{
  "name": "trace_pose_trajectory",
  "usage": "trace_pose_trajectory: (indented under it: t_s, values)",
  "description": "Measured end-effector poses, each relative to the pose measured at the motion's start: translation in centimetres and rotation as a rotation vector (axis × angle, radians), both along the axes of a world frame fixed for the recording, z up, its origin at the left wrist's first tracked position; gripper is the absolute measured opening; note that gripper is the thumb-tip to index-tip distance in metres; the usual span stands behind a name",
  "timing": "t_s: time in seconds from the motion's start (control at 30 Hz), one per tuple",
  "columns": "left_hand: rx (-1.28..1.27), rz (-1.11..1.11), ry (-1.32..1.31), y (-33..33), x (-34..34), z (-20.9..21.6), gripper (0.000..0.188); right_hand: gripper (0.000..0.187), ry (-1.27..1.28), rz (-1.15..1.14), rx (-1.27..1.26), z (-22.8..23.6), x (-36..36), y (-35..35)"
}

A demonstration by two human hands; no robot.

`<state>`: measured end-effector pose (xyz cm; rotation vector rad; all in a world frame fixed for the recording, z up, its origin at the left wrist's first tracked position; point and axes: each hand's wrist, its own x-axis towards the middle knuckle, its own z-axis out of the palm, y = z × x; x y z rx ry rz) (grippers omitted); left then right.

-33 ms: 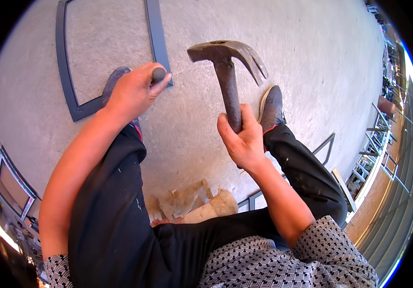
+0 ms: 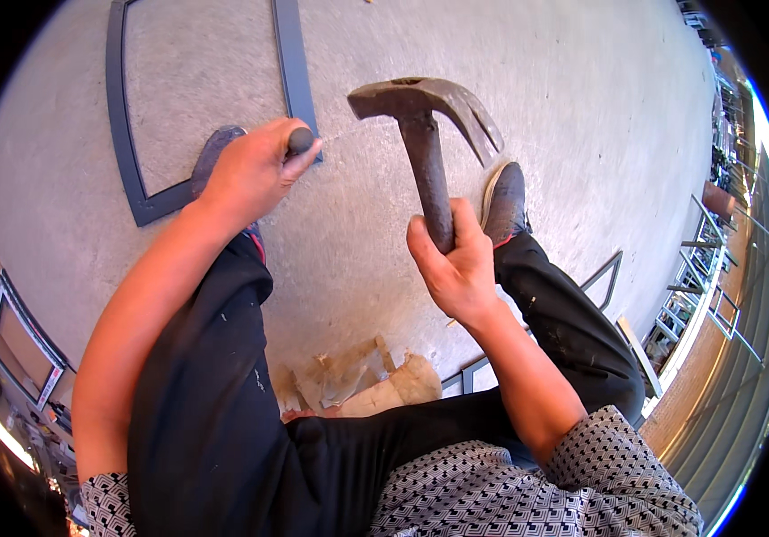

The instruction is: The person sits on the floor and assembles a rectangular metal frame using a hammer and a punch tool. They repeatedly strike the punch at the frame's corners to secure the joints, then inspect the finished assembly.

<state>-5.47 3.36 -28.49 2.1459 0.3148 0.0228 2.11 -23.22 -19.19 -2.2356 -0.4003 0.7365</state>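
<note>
In my right hand [image 2: 460,268] is a worn claw hammer [image 2: 422,152], gripped by its dark handle. Its head is raised, with the claw curving to the right. My left hand [image 2: 250,170] is closed around a dark rod-like tool [image 2: 300,140]. Only the tool's round end shows above my fist; the rest is hidden. Below that hand is a grey rectangular frame [image 2: 120,116] on the floor, its near side running beneath my left shoe [image 2: 214,148]. The hammer head is apart from the tool.
The concrete floor [image 2: 366,268] lies between my spread legs. Torn brown cardboard [image 2: 402,385] is close below me. My right shoe [image 2: 505,201] stands beyond the hammer hand. Another frame [image 2: 22,331] lies at the far left, and metal frames [image 2: 702,268] are piled along the right.
Both hands have shifted very slightly right and down, along with the hammer and the rod-like tool. The grips are unchanged.
</note>
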Motion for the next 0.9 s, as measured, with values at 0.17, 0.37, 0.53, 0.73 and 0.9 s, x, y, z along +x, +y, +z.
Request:
trace_pose_trajectory:
  t_s: [0.17, 0.37, 0.53, 0.73, 0.9]
  values:
    - [0.031, -0.061, -0.053, 0.0, 0.0, -0.6, 0.019, 0.031, -0.034, 0.151, 0.061, 4.8, 0.0, 0.2]
    - [0.040, -0.080, -0.061, -0.2, 0.0, -0.1, 0.012, 0.043, -0.277, 0.242, 0.266, 3.8, -1.2, -0.5]
    - [0.055, -0.026, -0.016, -0.6, -0.2, -0.3, 0.014, 0.035, -0.135, 0.267, -0.072, 3.5, -2.0, -0.3]
    - [-0.091, 0.157, 0.228, 0.4, 0.1, 0.6, 0.032, 0.041, -0.141, 0.091, 0.001, 2.5, -0.1, -0.3]
    - [-0.240, 0.298, 0.168, 0.9, -1.4, -0.4, 0.034, 0.042, -0.101, 0.040, 0.024, 1.7, 0.1, -1.0]
